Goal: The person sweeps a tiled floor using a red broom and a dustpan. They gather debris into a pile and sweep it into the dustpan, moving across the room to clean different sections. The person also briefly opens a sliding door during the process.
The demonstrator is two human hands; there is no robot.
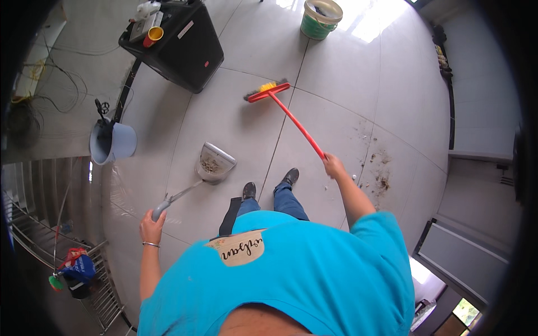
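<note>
My left hand (152,227) grips the grey handle of a long-handled dustpan (215,176). Brown debris (212,165) lies inside its pan, in front of my feet to the left. In my right hand (335,166) is the red stick of a broom (296,122). The broom's head (268,90), with yellow and dark bristles, is out ahead of me over the tiled floor (336,84); I cannot tell whether the bristles touch it. Scattered dirt (381,182) and small white bits mark the tiles to the right of my right hand.
A black cabinet-like box (185,46) stands ahead left, with a red-and-yellow cup (153,36) on top. A pale blue bucket (122,140) sits at left, a green-and-white bucket (317,21) far ahead. Loose cables (59,84) trail at the far left. A metal railing (101,294) runs lower left.
</note>
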